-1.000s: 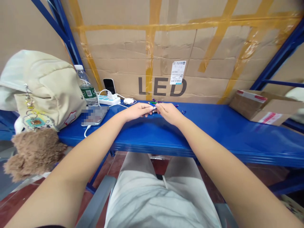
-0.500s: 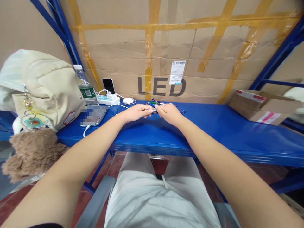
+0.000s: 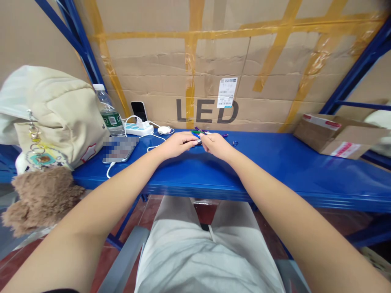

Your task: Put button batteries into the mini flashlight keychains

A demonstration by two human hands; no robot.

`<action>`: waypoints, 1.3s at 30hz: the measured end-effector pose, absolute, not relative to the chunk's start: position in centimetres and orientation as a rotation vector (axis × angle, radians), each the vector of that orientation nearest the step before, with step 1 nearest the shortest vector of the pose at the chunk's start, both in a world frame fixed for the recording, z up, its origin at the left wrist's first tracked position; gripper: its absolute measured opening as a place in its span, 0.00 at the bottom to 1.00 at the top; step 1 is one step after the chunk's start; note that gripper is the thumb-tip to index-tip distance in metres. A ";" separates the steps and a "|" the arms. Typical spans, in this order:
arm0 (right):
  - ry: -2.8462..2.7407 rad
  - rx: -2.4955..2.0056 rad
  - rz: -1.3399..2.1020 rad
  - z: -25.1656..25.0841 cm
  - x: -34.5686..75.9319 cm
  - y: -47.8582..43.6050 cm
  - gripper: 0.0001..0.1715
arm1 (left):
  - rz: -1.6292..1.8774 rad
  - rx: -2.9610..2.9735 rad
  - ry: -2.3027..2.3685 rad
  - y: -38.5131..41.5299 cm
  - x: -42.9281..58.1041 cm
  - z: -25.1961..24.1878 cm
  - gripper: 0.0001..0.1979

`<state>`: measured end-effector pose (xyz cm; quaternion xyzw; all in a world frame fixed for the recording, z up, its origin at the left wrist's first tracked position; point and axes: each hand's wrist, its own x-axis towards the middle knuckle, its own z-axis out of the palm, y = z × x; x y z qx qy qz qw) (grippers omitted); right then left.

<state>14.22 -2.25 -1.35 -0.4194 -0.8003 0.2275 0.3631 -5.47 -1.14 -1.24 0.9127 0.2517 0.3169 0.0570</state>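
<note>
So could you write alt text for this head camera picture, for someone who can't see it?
Two bare hands, left hand and right hand, meet over a small item too tiny to identify on a blue shelf. A water bottle, phone and beige bag sit to the left, with a cardboard box marked LED behind.

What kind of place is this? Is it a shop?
Probably a storeroom or warehouse, not a shop: a blue metal shelf, a big taped cardboard box marked LED and a small parcel. Both hands work on small colourful things there.
</note>
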 end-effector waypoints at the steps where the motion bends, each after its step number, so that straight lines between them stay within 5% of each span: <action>1: -2.052 -1.076 0.601 -1.3 14.2 -2.2 0.31 | 0.977 2.804 0.751 -1.2 -5.4 -1.2 0.16; 19: -2.015 -1.087 0.838 -1.3 14.6 -1.4 0.33 | 0.979 3.067 1.116 -1.5 -4.9 -1.3 0.15; 26: -1.822 -1.766 -0.066 -0.4 20.5 1.9 0.16 | 1.132 2.857 1.106 -1.5 -5.1 -0.7 0.15; 30: -1.902 -2.160 0.124 -1.6 23.9 3.8 0.16 | 1.135 2.833 1.108 -1.6 -5.2 -0.6 0.14; 39: -1.968 -2.178 0.052 -2.6 24.4 4.5 0.11 | 1.058 2.842 1.088 -1.7 -5.2 -0.7 0.16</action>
